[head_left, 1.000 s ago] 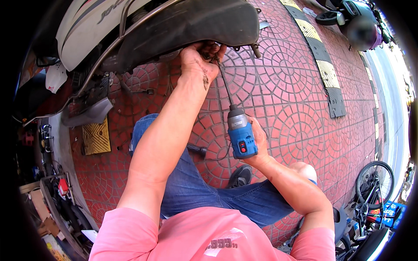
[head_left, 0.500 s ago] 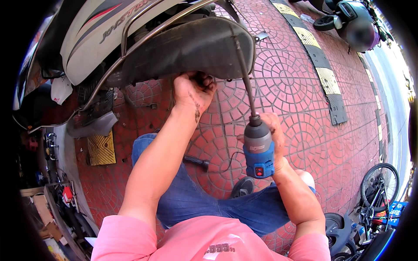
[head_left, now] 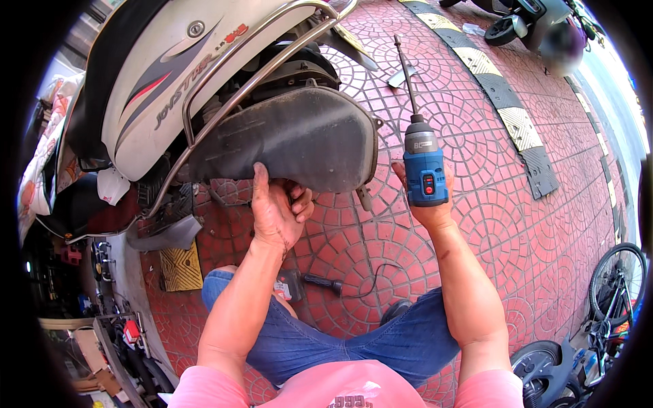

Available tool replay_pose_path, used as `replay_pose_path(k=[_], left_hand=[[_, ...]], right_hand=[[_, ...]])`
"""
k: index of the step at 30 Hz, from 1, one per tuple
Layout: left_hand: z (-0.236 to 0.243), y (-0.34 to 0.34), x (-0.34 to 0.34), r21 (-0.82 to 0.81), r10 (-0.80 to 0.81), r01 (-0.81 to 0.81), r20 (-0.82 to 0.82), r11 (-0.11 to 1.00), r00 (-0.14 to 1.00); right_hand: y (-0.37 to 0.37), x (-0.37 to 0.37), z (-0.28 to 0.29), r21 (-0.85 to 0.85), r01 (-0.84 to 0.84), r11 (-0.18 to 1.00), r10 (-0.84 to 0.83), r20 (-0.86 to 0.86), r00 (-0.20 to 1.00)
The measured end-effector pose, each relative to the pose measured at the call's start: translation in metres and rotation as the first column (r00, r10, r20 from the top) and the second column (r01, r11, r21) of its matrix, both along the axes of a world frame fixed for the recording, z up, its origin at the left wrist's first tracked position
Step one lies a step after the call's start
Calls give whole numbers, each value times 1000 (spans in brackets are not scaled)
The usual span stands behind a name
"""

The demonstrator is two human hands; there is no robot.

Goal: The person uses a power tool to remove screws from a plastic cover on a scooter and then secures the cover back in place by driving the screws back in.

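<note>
Red patterned paving (head_left: 517, 224) spreads under everything, with a yellow-and-black speed bump (head_left: 507, 109) running across the upper right and a bicycle wheel (head_left: 615, 285) at the far right edge. Lying tipped at upper left is a white scooter (head_left: 163, 81), its chrome rail (head_left: 265, 47) arching over a dusty black mudguard (head_left: 299, 139). The left hand (head_left: 275, 211) is cupped under the mudguard's lower edge, thumb up against its face and fingers curled beneath; whether they pinch a fastener there is hard to tell, since the plastic hides the tips. The right hand (head_left: 428, 204) is closed round the body of a blue power screwdriver (head_left: 423, 166), held upright just right of the mudguard with its long thin bit (head_left: 406, 71) pointing away. This tool looks compact, rigid and fairly weighty for its size, best gripped at the blue barrel, never the slender shaft. Another dark tool (head_left: 320, 282) lies on the bricks between the knees.
</note>
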State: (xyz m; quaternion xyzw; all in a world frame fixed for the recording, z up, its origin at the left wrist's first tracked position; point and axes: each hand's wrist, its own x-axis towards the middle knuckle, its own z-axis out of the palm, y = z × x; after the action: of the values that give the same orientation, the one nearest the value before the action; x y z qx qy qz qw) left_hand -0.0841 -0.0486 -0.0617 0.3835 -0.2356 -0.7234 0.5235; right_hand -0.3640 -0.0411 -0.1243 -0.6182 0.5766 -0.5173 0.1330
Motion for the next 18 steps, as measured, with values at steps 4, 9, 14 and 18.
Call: replay_pose_path(k=[4,9,14,18], left_hand=[[11,10,-1,69,113,-111,-15,991,994],[15,23,9,-14,202,-209,-195,978,960],[16,30,28,-17,136,-145,-252,989,958],[18,29,31,-42,139,-152,-227,987,964]], right_hand=[[-17,5,-10,-27,32,999,-30,75,997],[-36,34,-28,10,-46,999,45,105,993],[-41,72,-29,39,-184,982,187,-102,977],[-45,90,-33,60,-210,976,218,-197,956]])
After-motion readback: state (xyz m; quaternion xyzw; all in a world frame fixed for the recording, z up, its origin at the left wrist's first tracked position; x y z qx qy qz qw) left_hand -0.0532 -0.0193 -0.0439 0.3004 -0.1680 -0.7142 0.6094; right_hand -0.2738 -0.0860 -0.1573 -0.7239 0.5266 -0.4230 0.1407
